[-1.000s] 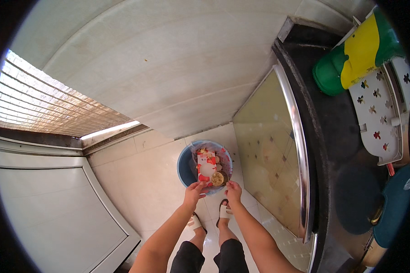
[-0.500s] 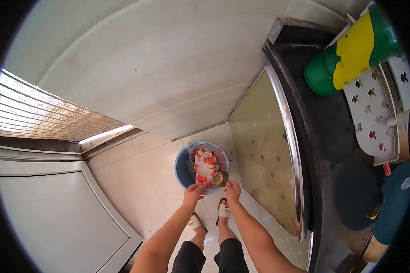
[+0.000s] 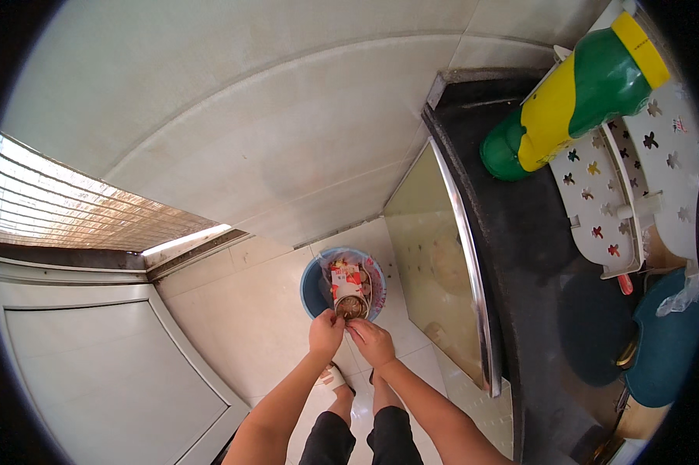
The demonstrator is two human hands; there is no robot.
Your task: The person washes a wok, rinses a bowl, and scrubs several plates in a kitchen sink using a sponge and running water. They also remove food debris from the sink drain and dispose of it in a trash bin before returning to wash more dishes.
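Two hands (image 3: 326, 332) pinch narrowly at six o'clock of the bin (image 3: 312, 291), on what I cannot tell. A container (image 3: 352, 308) sits at their twelve.

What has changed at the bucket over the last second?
The right hand moved left to meet the left hand, and the round brown piece shifted left over the near end of the red-and-white box. Exact finger contact is unclear. The box stayed inside the blue bucket.
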